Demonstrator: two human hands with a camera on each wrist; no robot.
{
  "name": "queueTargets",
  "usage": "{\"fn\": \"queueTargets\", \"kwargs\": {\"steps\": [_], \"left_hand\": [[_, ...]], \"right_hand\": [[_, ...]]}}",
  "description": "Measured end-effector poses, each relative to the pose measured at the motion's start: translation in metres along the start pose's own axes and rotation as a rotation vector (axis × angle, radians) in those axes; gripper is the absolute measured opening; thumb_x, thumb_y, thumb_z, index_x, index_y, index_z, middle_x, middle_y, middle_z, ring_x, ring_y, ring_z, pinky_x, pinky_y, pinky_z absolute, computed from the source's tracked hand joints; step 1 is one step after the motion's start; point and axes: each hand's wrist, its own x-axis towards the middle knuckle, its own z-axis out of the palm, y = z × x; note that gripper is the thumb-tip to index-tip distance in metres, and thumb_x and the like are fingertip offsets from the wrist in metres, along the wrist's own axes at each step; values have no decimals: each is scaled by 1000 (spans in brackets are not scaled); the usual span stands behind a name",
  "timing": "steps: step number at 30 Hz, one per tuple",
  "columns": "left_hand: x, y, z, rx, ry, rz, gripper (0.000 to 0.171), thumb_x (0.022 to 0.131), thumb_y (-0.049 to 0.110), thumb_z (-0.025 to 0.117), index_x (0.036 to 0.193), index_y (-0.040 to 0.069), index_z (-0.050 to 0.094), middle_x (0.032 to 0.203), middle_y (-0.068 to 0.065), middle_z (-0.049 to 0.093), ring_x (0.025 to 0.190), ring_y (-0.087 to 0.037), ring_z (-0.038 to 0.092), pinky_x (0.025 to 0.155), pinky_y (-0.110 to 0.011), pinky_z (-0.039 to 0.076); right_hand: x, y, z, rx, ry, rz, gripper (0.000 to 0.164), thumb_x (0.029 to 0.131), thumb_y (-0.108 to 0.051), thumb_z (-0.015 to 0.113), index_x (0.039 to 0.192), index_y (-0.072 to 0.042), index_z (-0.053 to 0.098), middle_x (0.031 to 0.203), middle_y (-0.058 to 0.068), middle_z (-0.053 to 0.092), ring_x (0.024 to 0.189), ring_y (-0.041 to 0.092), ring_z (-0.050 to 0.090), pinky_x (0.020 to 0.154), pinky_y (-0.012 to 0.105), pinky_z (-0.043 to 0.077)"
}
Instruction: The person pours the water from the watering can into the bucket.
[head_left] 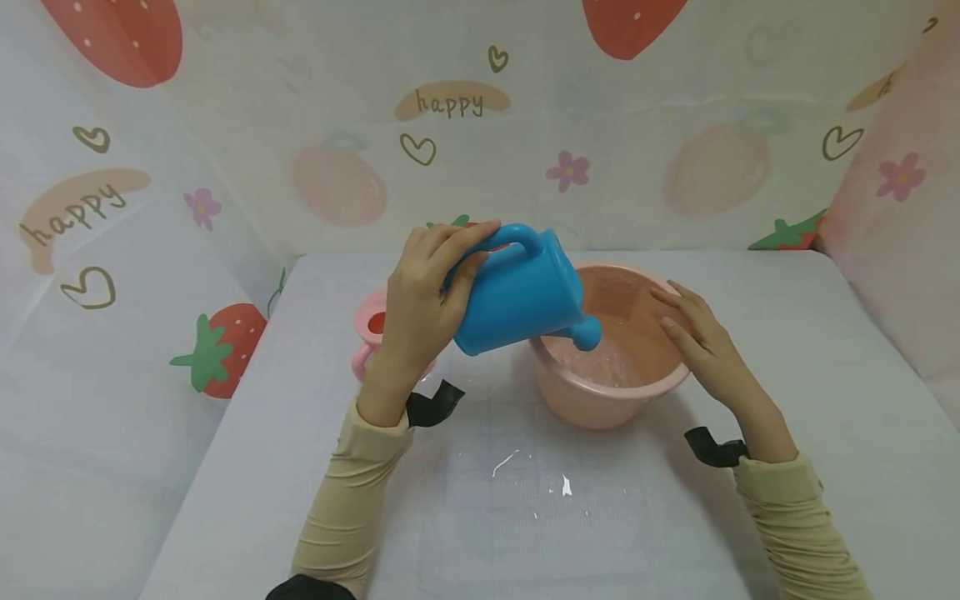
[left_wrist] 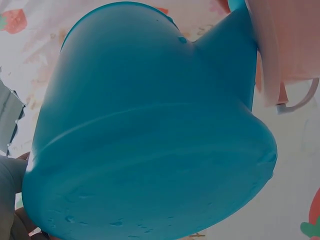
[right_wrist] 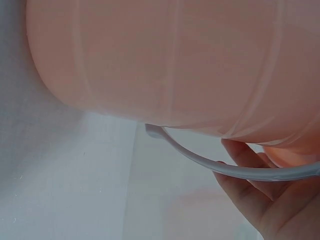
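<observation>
In the head view my left hand [head_left: 423, 292] grips the handle of a blue watering can [head_left: 517, 292]. The can is tilted to the right, its spout head just above the left rim of a pink basin [head_left: 585, 408]. Water with rippled reflections shows inside the basin. My right hand [head_left: 705, 346] holds the basin's right rim; some fingertips touch its outer wall in the right wrist view, beside a pale curved handle [right_wrist: 235, 171]. The left wrist view shows the can's wet underside with droplets; only part of the left hand is visible there.
Behind my left hand stands a pink jug-like container [head_left: 367, 325] with a handle, partly hidden. Water spots [head_left: 566, 485] lie on the white tabletop [head_left: 525, 533] in front of the basin. A strawberry-patterned sheet [head_left: 450, 167] hangs behind and beside the table.
</observation>
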Motion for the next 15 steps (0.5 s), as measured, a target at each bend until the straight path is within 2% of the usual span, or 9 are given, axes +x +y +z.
{"fn": "queueTargets", "kwargs": {"steps": [9, 15], "left_hand": [[2, 1, -1, 11, -2, 16, 25, 92, 15, 57, 116, 15, 65, 97, -6, 64, 84, -21, 49, 67, -30, 43], [2, 0, -2, 15, -6, 25, 26, 92, 15, 57, 116, 15, 65, 97, -7, 64, 87, -22, 50, 67, -30, 46]], "right_hand": [[-1, -1, 0, 8, -7, 8, 43, 98, -23, 45, 140, -21, 40, 152, 2, 21, 140, 32, 15, 101, 68, 17], [0, 0, 0, 2, -3, 0, 43, 98, -23, 46, 140, -20, 41, 151, 5, 22, 140, 32, 16, 101, 68, 18]]}}
